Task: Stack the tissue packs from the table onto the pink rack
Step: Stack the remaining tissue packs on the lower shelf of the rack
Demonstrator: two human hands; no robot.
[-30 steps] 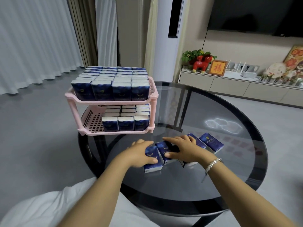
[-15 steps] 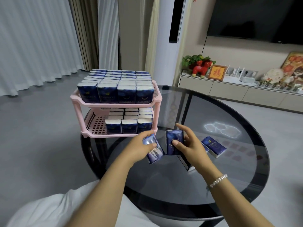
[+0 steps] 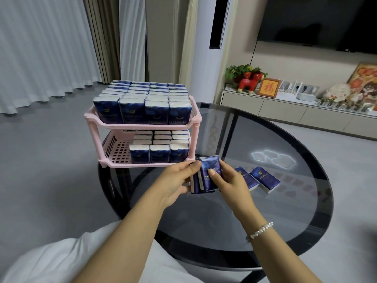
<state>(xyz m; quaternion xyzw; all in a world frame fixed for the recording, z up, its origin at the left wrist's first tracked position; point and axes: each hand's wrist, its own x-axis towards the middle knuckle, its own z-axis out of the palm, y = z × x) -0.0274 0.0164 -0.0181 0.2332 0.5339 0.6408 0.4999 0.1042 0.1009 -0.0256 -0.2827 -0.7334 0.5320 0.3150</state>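
Mostly done: two-tier pink plastic rack [image 3: 194, 120] top full, lower tier part-filled.
Hands: my left hand [image 3: 177, 181] and right hand [image 3: 231, 183] pinching upright dark-blue tissue packs [image 3: 208, 175].
Left: two flat blue packs [image 3: 257, 178] on round black glass worktop [image 3: 285, 217].

— Where are the tissue packs?
— A small bunch of dark-blue packs [image 3: 210, 174] stands upright, gripped between both hands, apparently three. Two more packs [image 3: 265, 179] lie flat on the bench.
— The pink rack [image 3: 195, 119]?
— Top tier full; bottom tier's left side bare.
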